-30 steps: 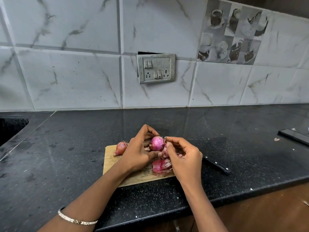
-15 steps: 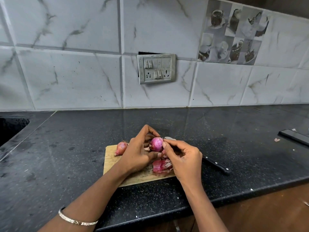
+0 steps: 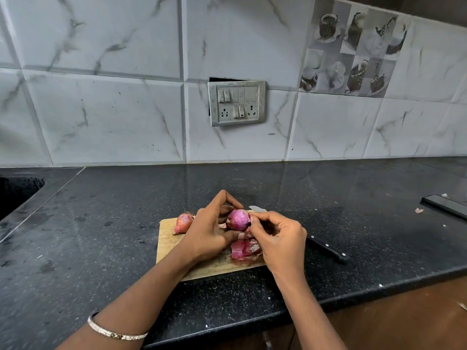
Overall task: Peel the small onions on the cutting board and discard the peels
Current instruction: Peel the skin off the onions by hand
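My left hand holds a small purple onion just above the wooden cutting board. My right hand pinches at the onion's right side with thumb and fingertip. A pile of pink peels lies on the board under the hands. An unpeeled reddish-brown onion rests at the board's far left corner.
A black-handled knife lies on the black counter just right of the board, its blade tip showing behind my right hand. A dark flat object and a peel scrap sit far right. A sink opening is at far left.
My right hand's fingertips have shifted along the onion's right side, pinching at its skin. The left hand has turned the onion slightly. Nothing else moved.
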Available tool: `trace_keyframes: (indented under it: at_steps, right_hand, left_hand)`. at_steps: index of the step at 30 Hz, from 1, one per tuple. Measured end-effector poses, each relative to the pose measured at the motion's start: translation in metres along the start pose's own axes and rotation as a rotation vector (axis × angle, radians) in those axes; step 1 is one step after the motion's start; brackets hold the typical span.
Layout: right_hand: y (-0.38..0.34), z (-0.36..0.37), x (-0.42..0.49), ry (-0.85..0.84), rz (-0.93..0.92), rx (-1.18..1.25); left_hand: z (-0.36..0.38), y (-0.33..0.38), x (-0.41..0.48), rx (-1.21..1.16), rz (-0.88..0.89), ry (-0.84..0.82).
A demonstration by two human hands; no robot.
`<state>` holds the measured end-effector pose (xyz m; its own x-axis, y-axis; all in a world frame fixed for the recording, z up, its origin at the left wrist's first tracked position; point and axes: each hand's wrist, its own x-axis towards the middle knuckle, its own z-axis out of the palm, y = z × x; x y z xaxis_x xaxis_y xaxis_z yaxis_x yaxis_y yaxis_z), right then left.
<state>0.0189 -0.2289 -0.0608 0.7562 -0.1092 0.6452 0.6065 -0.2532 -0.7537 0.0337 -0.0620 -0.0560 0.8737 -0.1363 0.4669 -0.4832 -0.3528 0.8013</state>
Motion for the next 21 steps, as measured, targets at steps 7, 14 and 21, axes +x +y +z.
trace_keyframes:
  at_steps: [7, 14, 21]
  right_hand:
    - [-0.0034, 0.0, -0.0028, -0.021, 0.003, 0.024]
    - [0.0006, 0.0012, -0.0013, 0.012, 0.009, -0.005]
    - [0.0053, 0.0029, -0.0012, 0.029, -0.018, -0.134]
  left_hand:
    - [-0.001, 0.0025, 0.0004, -0.005, 0.003, 0.039]
    - [-0.0006, 0.0052, -0.0016, 0.019, 0.036, 0.036]
    - [0.001, 0.0066, -0.0024, 0.007, 0.034, 0.017]
